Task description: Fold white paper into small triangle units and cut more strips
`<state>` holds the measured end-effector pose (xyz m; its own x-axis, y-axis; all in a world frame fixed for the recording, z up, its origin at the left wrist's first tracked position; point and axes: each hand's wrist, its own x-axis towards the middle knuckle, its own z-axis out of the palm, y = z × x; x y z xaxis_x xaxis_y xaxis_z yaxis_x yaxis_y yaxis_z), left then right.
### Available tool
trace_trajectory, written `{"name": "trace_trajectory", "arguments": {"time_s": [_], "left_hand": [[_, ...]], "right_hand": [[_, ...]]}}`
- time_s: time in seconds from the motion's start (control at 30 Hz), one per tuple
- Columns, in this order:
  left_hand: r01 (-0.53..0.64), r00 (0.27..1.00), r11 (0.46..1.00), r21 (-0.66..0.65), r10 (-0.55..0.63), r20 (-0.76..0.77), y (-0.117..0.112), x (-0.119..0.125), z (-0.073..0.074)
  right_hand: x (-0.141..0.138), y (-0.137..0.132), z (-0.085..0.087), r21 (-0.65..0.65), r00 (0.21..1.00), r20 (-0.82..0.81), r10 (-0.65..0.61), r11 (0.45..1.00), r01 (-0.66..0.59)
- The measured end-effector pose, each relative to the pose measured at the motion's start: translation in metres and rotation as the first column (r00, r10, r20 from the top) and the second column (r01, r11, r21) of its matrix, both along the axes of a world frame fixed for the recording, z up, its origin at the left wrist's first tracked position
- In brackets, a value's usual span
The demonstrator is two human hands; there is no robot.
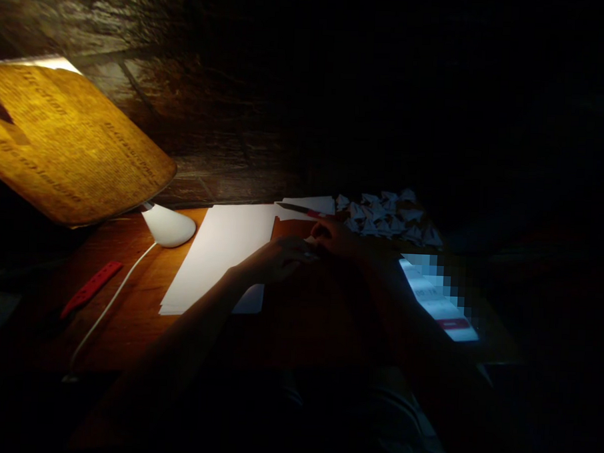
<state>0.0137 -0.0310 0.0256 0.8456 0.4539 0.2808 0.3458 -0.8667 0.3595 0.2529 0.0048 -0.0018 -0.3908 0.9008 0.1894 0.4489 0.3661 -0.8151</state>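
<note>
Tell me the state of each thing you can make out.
Lamp: lit
Cord: uncoiled
White sheets: flat, overlapping
Paper pieces: folded, clustered
Screen: lit
Red tool: lying flat, one end in shadow
Dark pointed tool: lying on white sheets
Left hand: fingers bent, grip too dark to tell
Right hand: fingers curled, grip too dark to tell

Lettering (130, 149) on the lampshade (69, 163) and characters (426, 292) on the lit screen (436, 306) are too blurred to read.

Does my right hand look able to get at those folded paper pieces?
Probably yes: the folded paper pieces lie close beside your right hand, and nothing visible blocks the way, though it's dim there.
</note>
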Motion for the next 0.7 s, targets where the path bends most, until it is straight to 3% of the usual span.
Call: {"name": "trace_trajectory", "arguments": {"time_s": [0.2,0.43,0.7], "left_hand": [[0.025,1.0,0.999,-0.034,-0.024,0.02,-0.0036,0.0031,0.0034],[-0.037,0.999,0.998,-0.049,0.036,-0.026,-0.0087,0.002,0.006],[0.005,1.0,0.997,-0.083,-0.004,0.02,-0.0081,0.0048,0.0057]], "right_hand": [[-0.0007,-0.0012,-0.0017,0.007,1.0,-0.008,-0.028,1.0,0.028],[-0.0014,-0.0047,0.0031,-0.05,0.999,-0.002,-0.045,0.998,0.045],[-0.0039,-0.0042,0.0028,-0.026,0.999,-0.001,-0.052,0.998,0.052]]}}
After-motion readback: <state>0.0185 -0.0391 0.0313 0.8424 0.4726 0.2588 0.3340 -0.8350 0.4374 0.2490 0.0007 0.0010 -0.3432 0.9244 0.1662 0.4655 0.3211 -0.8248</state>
